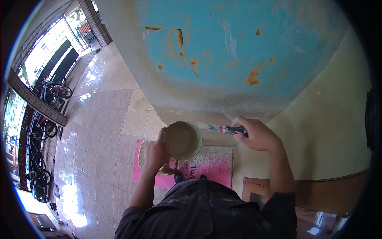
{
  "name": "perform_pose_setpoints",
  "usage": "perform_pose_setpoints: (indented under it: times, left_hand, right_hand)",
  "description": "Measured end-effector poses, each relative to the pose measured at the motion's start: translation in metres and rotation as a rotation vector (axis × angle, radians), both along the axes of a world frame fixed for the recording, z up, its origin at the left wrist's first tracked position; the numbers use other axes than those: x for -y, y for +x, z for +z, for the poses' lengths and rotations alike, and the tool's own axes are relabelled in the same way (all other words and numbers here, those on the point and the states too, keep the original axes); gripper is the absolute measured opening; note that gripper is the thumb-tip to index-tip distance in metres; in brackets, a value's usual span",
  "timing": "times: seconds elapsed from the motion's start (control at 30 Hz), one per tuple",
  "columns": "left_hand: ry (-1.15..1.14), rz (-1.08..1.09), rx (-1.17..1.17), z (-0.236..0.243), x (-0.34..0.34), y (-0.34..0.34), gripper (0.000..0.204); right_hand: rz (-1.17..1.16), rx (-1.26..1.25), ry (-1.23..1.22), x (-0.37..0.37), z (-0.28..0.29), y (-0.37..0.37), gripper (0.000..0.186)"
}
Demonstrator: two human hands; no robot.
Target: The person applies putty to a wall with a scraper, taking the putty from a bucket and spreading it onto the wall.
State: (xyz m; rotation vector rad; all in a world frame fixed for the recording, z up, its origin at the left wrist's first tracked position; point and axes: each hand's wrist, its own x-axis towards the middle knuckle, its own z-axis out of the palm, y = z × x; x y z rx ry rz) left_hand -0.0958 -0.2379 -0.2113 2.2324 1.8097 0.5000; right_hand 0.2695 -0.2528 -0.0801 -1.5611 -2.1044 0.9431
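Observation:
My left hand [156, 150] grips the left rim of a round tub [200, 141], held at waist height. A smooth greyish-brown paste [181, 140] covers the tub's inside; how deep it is, I cannot tell. Closed around the black and red handle of a putty knife [234, 130] is my right hand [254, 133]. Its blade, slightly blurred and smeared pale, points left toward the tub's right rim. Beyond both hands rises a wall with a turquoise painted area [223, 44], marked by brown flaked spots and a few pale streaks.
Under me lies a pink board [217, 167] spattered with pale crumbs, on a tiled floor [99, 119]. A wooden piece of furniture [310, 193] stands low at the right, beside a cream wall [334, 119]. Several motorcycles [49, 93] are parked along the far left.

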Motion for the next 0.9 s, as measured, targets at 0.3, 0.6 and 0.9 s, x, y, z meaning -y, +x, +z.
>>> perform_pose_setpoints:
  times: [0.3, 0.6, 0.9]
  left_hand:
    - [-0.059, -0.066, -0.055, 0.003, -0.027, 0.000, 0.066]
    - [-0.127, -0.140, 0.068, -0.019, -0.061, -0.048, 0.061]
    - [-0.188, -0.093, 0.322, -0.021, -0.093, -0.104, 0.062]
  right_hand:
    - [0.204, 0.776, 0.265, -0.010, 0.003, -0.093, 0.018]
    - [0.211, -0.011, -0.524, -0.039, -0.072, -0.077, 0.023]
    - [-0.142, -0.563, -0.410, -0.016, -0.108, -0.124, 0.029]
